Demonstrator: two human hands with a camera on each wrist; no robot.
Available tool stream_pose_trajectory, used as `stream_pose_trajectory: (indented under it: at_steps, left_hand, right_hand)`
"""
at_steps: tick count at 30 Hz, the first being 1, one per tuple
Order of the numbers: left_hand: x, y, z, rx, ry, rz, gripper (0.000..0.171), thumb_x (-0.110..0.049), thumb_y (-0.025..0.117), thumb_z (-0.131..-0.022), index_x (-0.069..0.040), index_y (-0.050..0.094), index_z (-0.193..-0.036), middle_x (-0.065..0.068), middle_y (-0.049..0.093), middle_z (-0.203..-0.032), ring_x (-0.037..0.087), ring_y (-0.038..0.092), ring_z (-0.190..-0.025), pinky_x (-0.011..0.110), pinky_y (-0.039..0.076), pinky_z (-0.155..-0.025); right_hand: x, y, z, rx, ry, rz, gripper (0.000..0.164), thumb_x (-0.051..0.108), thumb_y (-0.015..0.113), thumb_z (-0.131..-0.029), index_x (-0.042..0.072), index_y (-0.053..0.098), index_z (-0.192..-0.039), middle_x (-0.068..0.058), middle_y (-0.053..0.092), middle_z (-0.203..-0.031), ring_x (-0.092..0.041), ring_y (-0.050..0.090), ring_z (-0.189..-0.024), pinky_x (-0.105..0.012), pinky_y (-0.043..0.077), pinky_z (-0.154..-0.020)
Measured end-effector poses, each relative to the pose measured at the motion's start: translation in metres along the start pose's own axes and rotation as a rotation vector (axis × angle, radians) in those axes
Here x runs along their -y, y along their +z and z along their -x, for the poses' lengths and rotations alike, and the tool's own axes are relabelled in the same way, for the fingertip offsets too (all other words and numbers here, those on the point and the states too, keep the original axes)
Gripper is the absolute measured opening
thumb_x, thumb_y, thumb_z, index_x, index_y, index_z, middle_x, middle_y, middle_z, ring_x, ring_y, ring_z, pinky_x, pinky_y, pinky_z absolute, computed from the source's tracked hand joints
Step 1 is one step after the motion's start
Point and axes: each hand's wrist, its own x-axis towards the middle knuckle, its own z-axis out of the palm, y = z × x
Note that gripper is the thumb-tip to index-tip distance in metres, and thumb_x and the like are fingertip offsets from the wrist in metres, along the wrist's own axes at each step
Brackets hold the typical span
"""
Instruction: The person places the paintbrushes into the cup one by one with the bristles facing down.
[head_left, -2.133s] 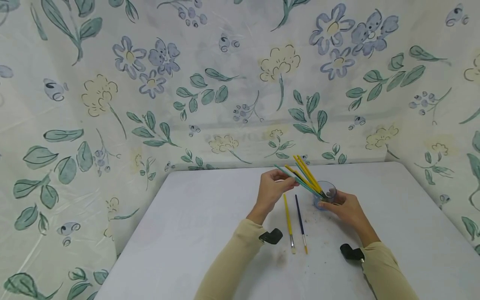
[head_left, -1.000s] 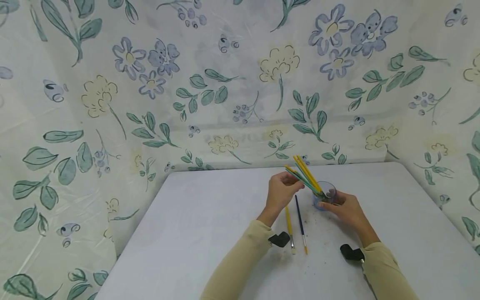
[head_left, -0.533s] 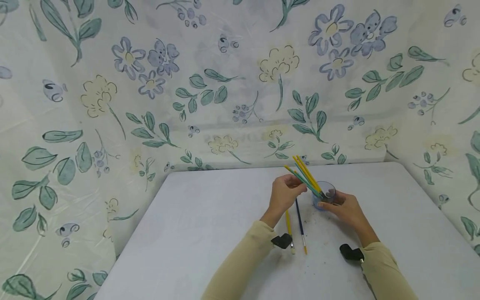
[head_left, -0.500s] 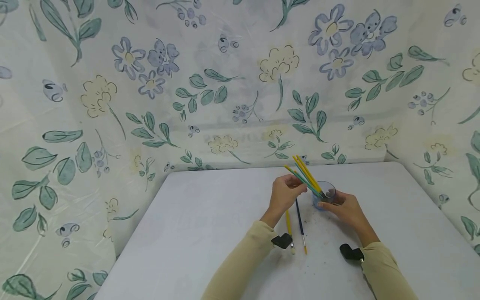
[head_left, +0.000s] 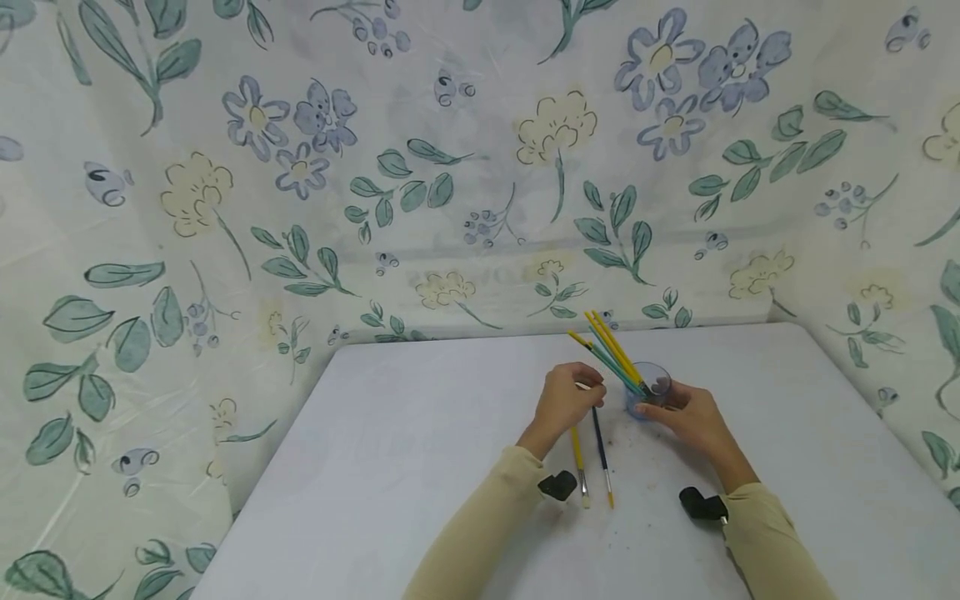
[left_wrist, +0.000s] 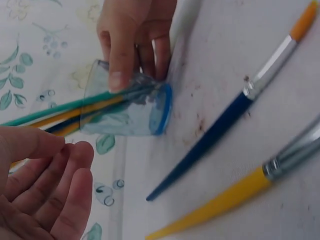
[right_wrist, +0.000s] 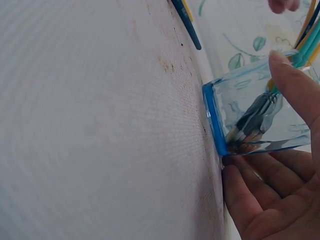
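Note:
My right hand (head_left: 697, 421) holds a clear glass (right_wrist: 242, 92) with a blue base, thumb on one side and fingers on the other. Several paintbrushes (head_left: 617, 350) with yellow, teal and dark blue handles lean leftward in it, bristles down at the bottom. My left hand (head_left: 564, 402) hovers just left of the glass, fingers loosely bent and holding nothing. In the left wrist view its thumb and fingertips are near the handles. Below that hand, a dark blue paintbrush (left_wrist: 215, 127) and a yellow paintbrush (left_wrist: 220, 204) lie on the table, bristles toward me.
The white table (head_left: 420, 433) carries small specks and smudges around the loose brushes. A floral sheet (head_left: 480, 167) hangs behind the table and along its sides. Black wrist mounts (head_left: 702, 504) sit on both sleeves.
My left hand first moved right with a teal paintbrush, which now stands in the glass. It has let go and dropped lower toward the loose brushes. My right hand stays on the glass.

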Motion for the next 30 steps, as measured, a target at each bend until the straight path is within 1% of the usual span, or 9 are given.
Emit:
stream_pose_trajectory:
  at_steps: [3, 6, 9, 13, 18, 23, 26, 30]
  left_hand:
    - [0.005, -0.005, 0.000, -0.023, -0.032, -0.055, 0.016, -0.011, 0.071, -0.093, 0.000, 0.073, -0.104, 0.011, 0.078, -0.096, 0.010, 0.073, -0.067, 0.019, 0.055, -0.061]
    - [0.011, -0.009, 0.001, -0.034, -0.083, -0.096, 0.013, -0.012, 0.072, -0.093, -0.002, 0.073, -0.102, 0.010, 0.078, -0.094, 0.008, 0.069, -0.064, 0.019, 0.054, -0.059]
    - [0.017, -0.013, 0.002, -0.038, -0.132, -0.111, 0.013, -0.013, 0.072, -0.093, -0.002, 0.073, -0.101, 0.010, 0.077, -0.093, 0.008, 0.068, -0.063, 0.019, 0.054, -0.058]
    - [0.024, -0.015, 0.003, -0.037, -0.192, -0.135, 0.015, -0.014, 0.073, -0.093, -0.001, 0.073, -0.101, 0.009, 0.076, -0.090, 0.009, 0.067, -0.063, 0.020, 0.054, -0.057]
    - [0.029, -0.017, 0.004, -0.023, -0.266, -0.206, 0.017, -0.014, 0.074, -0.092, 0.001, 0.074, -0.100, 0.007, 0.074, -0.081, 0.009, 0.064, -0.061, 0.020, 0.053, -0.056]
    - [0.030, -0.015, 0.004, 0.003, -0.335, -0.295, 0.017, -0.016, 0.078, -0.090, 0.000, 0.074, -0.094, 0.006, 0.072, -0.069, 0.012, 0.064, -0.060, 0.021, 0.050, -0.057]
    - [0.029, -0.014, 0.004, 0.029, -0.381, -0.366, 0.019, -0.020, 0.080, -0.089, -0.003, 0.074, -0.085, 0.003, 0.069, -0.065, 0.013, 0.061, -0.061, 0.022, 0.046, -0.056]
    - [0.028, -0.012, 0.003, 0.081, -0.414, -0.439, 0.024, -0.020, 0.080, -0.088, -0.005, 0.070, -0.072, 0.002, 0.062, -0.059, 0.014, 0.055, -0.057, 0.023, 0.041, -0.052]
  right_hand:
    - [0.000, 0.000, 0.000, -0.001, -0.006, 0.002, 0.084, 0.054, 0.079, -0.086, -0.001, 0.055, -0.146, -0.026, 0.060, -0.145, -0.046, 0.054, -0.138, -0.060, 0.047, -0.112]
    - [0.000, 0.000, 0.000, 0.003, -0.005, 0.005, 0.082, 0.053, 0.079, -0.087, 0.000, 0.056, -0.145, -0.026, 0.060, -0.144, -0.046, 0.054, -0.138, -0.061, 0.046, -0.112]
    - [-0.001, 0.001, -0.001, 0.007, -0.004, 0.008, 0.079, 0.051, 0.079, -0.087, -0.001, 0.057, -0.143, -0.026, 0.061, -0.143, -0.046, 0.054, -0.138, -0.061, 0.046, -0.113]
    - [-0.002, 0.000, -0.002, 0.006, -0.002, 0.004, 0.079, 0.052, 0.080, -0.087, 0.000, 0.058, -0.142, -0.026, 0.061, -0.144, -0.046, 0.054, -0.138, -0.061, 0.045, -0.113]
    - [-0.001, 0.000, -0.002, 0.005, 0.004, 0.001, 0.079, 0.052, 0.080, -0.086, 0.000, 0.058, -0.142, -0.026, 0.060, -0.144, -0.046, 0.053, -0.139, -0.061, 0.044, -0.114]
    - [0.000, 0.000, -0.001, 0.004, 0.015, 0.007, 0.076, 0.049, 0.079, -0.088, 0.000, 0.058, -0.143, -0.026, 0.061, -0.144, -0.047, 0.053, -0.139, -0.062, 0.044, -0.114]
    - [0.000, 0.000, -0.001, 0.002, 0.017, 0.010, 0.077, 0.049, 0.080, -0.088, -0.001, 0.057, -0.143, -0.026, 0.060, -0.144, -0.047, 0.053, -0.138, -0.062, 0.044, -0.114]
    - [0.000, 0.000, -0.001, -0.001, 0.014, 0.016, 0.079, 0.051, 0.080, -0.087, -0.001, 0.057, -0.143, -0.026, 0.060, -0.144, -0.047, 0.053, -0.138, -0.062, 0.045, -0.113]
